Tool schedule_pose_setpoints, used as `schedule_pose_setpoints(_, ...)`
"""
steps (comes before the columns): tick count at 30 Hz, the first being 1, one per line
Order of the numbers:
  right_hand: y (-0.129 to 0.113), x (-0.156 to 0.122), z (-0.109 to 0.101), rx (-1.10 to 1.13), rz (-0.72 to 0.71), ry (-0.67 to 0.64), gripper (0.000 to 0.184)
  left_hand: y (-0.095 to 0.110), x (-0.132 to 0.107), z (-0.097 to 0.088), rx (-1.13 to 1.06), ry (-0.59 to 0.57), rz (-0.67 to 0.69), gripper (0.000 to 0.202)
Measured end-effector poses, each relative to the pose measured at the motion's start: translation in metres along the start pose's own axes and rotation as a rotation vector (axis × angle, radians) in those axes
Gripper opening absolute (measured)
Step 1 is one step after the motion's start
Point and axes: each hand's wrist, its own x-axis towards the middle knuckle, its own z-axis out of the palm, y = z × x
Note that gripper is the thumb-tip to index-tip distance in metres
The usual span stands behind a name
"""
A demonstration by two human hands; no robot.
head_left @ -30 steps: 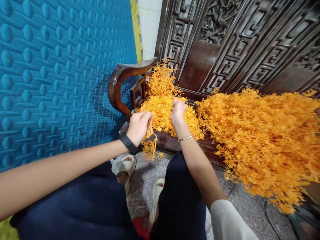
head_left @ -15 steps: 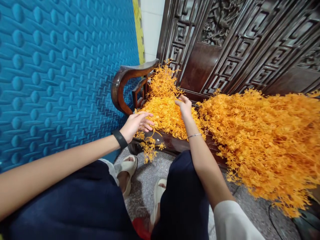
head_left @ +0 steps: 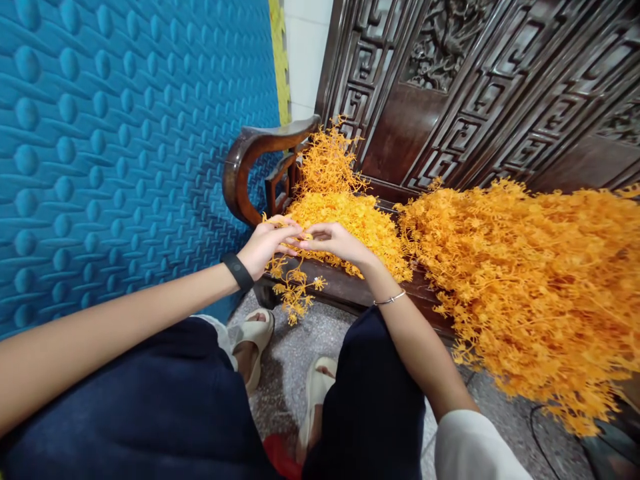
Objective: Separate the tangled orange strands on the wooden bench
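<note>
Blue textured mat (head_left: 125,167): fills the left side. Dark wooden bench (head_left: 400,137): spans the upper right with a carved openwork back. Large orange heap (head_left: 540,287): spreads over the right part of the bench and out past the front edge; looks like a dense mass of branched, tufted sprays, possibly the completed share, though impossible to confirm. Smaller orange heap (head_left: 363,227): lies on the seat (head_left: 345,287), just beyond the hands; seems made of loose small parts, judged far from used up. Curved armrest (head_left: 237,167): closes the bench end beside the mat. Stringy orange clump (head_left: 327,163): rests behind the smaller heap, near the bench back; reads as barer stems, probably yet to be worked. Right hand (head_left: 340,243): holds thumb and fingers together in a light pinch, meeting the left fingertips. Left hand (head_left: 270,243): loosely grasps a stem with half-curled fingers. Orange sprig (head_left: 295,290): hangs below the left hand, before the seat's front edge; bears several tufts, judged partly done. Small orange piece (head_left: 309,237): apparently pinched at the right fingertips; too covered to tell of any join to the sprig.
</note>
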Motion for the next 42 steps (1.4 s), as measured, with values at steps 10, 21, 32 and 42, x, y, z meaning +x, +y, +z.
schedule_pose_setpoints(10,-0.011,-0.004,0.009,0.313,0.029,0.197,0.026,0.001,0.002,0.001,0.006,0.049,0.067,0.032)
schedule_pose_setpoints(21,-0.013,-0.003,0.013,0.487,0.080,0.394,0.017,0.004,-0.001,0.002,0.047,-0.049,0.133,0.040)
schedule_pose_setpoints(32,-0.006,0.005,0.014,0.500,0.090,0.560,0.011,0.004,-0.005,0.011,0.012,-0.040,0.142,0.056)
schedule_pose_setpoints(42,0.002,0.030,0.005,0.372,-0.014,0.959,0.009,0.009,-0.008,0.022,-0.088,0.052,0.110,0.053)
